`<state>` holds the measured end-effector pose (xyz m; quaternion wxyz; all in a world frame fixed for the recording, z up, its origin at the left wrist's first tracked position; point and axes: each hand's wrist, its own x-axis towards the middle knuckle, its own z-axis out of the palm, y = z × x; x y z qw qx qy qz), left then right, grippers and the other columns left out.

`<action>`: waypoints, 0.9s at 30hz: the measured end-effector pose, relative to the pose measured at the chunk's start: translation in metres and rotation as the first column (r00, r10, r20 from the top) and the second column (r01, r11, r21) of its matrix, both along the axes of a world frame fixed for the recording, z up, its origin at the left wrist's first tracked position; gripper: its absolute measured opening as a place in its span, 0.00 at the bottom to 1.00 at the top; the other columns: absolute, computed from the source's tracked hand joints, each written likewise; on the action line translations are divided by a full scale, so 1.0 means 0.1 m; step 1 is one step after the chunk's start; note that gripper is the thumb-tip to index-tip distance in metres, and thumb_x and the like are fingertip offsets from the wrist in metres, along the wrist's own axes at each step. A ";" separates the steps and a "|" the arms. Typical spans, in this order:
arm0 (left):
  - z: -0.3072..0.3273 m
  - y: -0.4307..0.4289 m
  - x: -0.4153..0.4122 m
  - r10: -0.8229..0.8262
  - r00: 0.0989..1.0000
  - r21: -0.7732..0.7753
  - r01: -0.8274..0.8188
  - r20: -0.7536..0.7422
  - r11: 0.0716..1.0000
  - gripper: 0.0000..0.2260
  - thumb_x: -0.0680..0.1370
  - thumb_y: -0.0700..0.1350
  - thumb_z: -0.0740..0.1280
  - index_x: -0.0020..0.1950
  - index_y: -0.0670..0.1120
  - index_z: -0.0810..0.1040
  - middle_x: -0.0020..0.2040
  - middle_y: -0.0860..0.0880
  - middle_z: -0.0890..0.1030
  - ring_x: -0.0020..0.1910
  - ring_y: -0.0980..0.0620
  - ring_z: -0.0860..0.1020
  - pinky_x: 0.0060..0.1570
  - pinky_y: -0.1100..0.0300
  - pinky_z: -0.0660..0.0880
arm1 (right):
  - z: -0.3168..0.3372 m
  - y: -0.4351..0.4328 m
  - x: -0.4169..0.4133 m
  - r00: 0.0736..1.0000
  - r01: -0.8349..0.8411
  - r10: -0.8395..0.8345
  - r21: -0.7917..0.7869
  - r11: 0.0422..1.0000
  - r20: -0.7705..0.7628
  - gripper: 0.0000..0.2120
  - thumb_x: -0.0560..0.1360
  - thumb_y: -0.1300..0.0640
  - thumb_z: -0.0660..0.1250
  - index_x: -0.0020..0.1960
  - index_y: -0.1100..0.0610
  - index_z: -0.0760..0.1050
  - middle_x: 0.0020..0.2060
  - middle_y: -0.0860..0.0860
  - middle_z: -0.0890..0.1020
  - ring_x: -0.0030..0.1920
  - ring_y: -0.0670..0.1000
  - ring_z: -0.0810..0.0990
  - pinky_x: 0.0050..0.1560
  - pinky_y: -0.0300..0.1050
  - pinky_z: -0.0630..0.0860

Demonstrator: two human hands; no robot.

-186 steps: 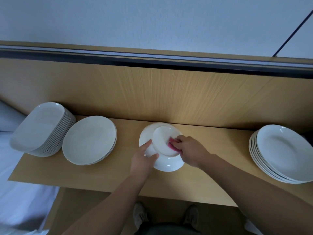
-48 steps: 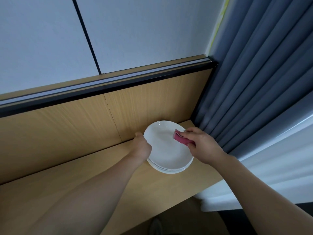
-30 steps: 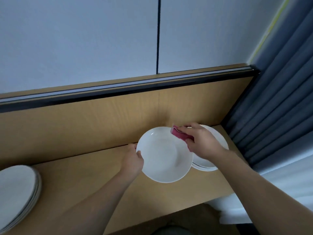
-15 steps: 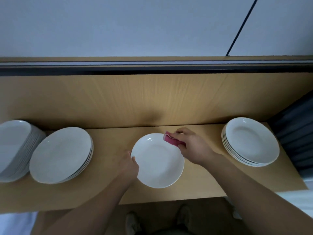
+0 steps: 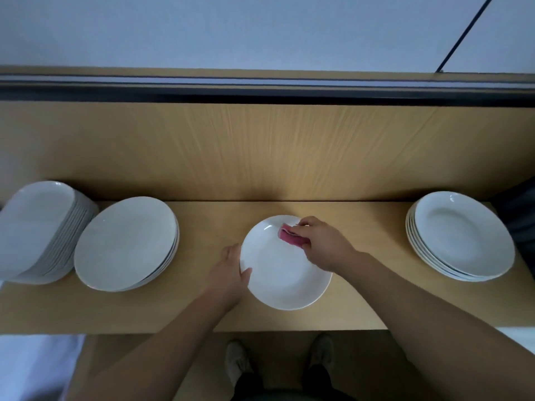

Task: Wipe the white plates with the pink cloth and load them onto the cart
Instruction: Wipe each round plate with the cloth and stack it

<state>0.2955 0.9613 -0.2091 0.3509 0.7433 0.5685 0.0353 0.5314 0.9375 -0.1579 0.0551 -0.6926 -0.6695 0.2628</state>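
A single white plate (image 5: 282,277) lies face up at the middle of the wooden shelf (image 5: 202,311). My left hand (image 5: 231,269) grips its left rim, thumb on top. My right hand (image 5: 321,244) pinches the folded pink cloth (image 5: 291,238) and presses it on the plate's upper right part. A stack of several deep white plates (image 5: 460,237) stands at the right end of the shelf. No cart is in view.
Two more stacks stand on the left: round flat plates (image 5: 126,244) and, tilted at the far left, oblong plates (image 5: 37,230). A wooden back panel (image 5: 260,151) rises behind the shelf. My shoes (image 5: 237,363) show below its front edge.
I lifted the top plate off the right stack with my left hand and carried it left to the shelf's middle. The pink cloth now sits further onto the plate than half a second ago.
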 end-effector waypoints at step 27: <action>0.06 0.08 -0.15 -0.335 0.932 0.025 0.342 -0.138 0.939 0.46 0.71 0.62 0.70 0.79 0.49 0.48 0.79 0.54 0.53 0.75 0.55 0.58 0.70 0.61 0.60 | -0.53 0.00 -0.78 0.960 -0.232 0.255 -0.179 0.956 0.118 0.40 0.73 0.56 0.67 0.79 0.52 0.50 0.78 0.49 0.50 0.78 0.54 0.44 0.77 0.55 0.47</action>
